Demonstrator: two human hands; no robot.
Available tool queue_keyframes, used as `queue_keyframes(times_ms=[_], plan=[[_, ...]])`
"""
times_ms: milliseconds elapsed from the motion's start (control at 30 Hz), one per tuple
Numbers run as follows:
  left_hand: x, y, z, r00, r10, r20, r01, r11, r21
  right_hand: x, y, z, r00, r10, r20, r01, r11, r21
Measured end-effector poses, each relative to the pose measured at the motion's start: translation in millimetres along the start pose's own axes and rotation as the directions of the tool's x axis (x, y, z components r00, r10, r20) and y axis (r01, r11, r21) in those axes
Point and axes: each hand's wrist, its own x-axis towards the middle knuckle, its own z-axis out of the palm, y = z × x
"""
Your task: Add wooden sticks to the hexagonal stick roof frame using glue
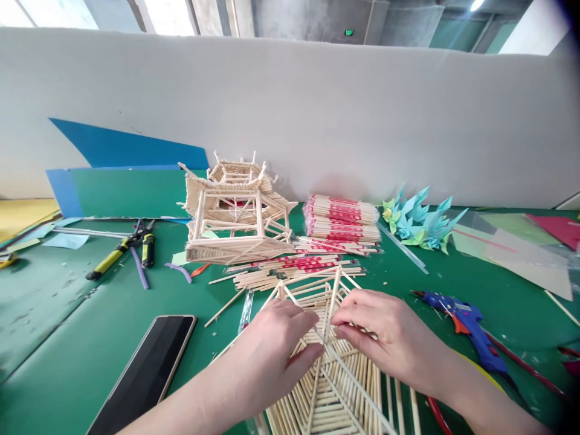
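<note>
In front of me lies a lattice of thin wooden sticks (338,399), its rods laid in rows that meet at spokes, with a raised frame at its far side. My left hand (285,338) reaches over it, thumb and forefinger closed on a slim wooden stick near the centre. From the right, my right hand (383,326) pinches at an upright stick (334,296) of the raised frame. The fingertips of both hands are close together. My left hand and forearm cover part of the lattice's left side.
Behind the lattice stand a pavilion-like stick model (235,244) and wrapped chopstick bundles (342,217). A blue glue gun (471,323) lies right, below blue-green folded paper (419,220). On the left are a phone (145,374) and yellow-black pliers (147,248). A grey partition (290,109) closes the back.
</note>
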Motion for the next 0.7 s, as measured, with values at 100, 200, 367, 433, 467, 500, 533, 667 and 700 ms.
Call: queue_keyframes(times_ms=[100,200,367,433,467,500,533,667,700], plan=[[-0.2,0.7,-0.9,1.0,-0.015,0.007,0.015,1.0,-0.01,3.2,-1.0,-0.3,1.0,-0.014,0.002,0.014,1.0,-0.005],[0.3,1.5,-0.6,1.0,-0.021,0.018,0.022,0.999,-0.029,6.5,-1.6,0.1,0.999,-0.027,0.046,0.029,0.999,-0.029],[0.7,0.2,1.8,1.0,-0.003,-0.001,0.003,0.999,-0.041,10.0,0.7,2.5,0.994,-0.059,0.092,0.062,0.998,-0.032],[0.6,-0.7,2.3,1.0,-0.007,0.0,0.007,0.999,-0.044,10.1,2.0,2.7,0.994,-0.066,0.087,0.069,0.997,-0.024],[0.5,-1.0,2.4,1.0,-0.01,0.0,0.01,0.999,-0.044,9.9,2.5,2.6,0.994,-0.07,0.085,0.072,0.997,-0.019],[0.4,-1.3,2.5,1.0,-0.012,0.001,0.012,0.999,-0.044,9.6,2.8,2.2,0.994,-0.071,0.083,0.072,0.997,-0.015],[0.2,-1.5,2.5,1.0,-0.012,0.001,0.012,0.999,-0.044,9.3,2.9,1.7,0.994,-0.071,0.084,0.073,0.997,-0.012],[0.0,-1.6,2.6,1.0,-0.011,-0.004,0.011,0.999,-0.042,7.7,2.2,-0.5,0.992,-0.073,0.1,0.075,0.997,-0.02],[0.1,-1.7,2.7,1.0,-0.009,-0.002,0.009,0.999,-0.042,7.5,2.1,-1.0,0.992,-0.077,0.105,0.08,0.996,-0.025]])
